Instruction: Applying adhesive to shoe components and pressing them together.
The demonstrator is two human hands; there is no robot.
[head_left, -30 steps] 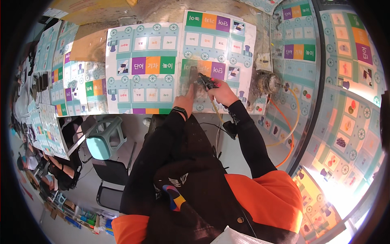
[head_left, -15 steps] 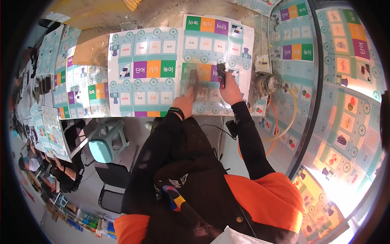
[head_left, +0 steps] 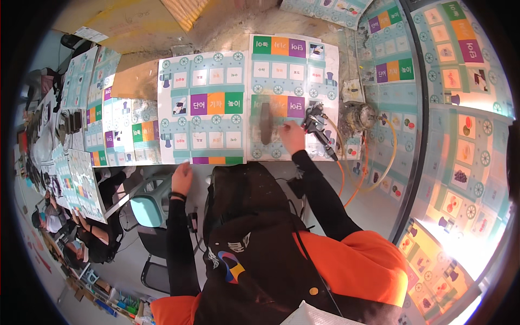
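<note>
On the table lies a pale sheet (head_left: 219, 63) printed with teal trains and coloured squares, with a second, similar sheet (head_left: 330, 57) to its right. My left hand (head_left: 182, 179) is at the near edge of the left sheet, fingers curled; whether they pinch the edge is unclear. My right hand (head_left: 293, 136) hovers over or rests on the right sheet with its fingers drawn together. What they hold, if anything, is too small to see. Just left of it lies a dark, oblong, flat-looking piece (head_left: 266, 123). A black and silver spray gun (head_left: 319, 127) lies right of my right hand.
An orange hose (head_left: 342, 181) and a yellowish hose (head_left: 394, 149) run by a grimy round fitting (head_left: 362, 115). More printed sheets (head_left: 130, 122) lie at left. A teal stool (head_left: 147, 210) and black chair stand below; people sit farther left.
My right hand has let go of the spray gun, which now lies on the sheet. My left hand has left the dark oblong piece and moved to the left sheet's near edge.
</note>
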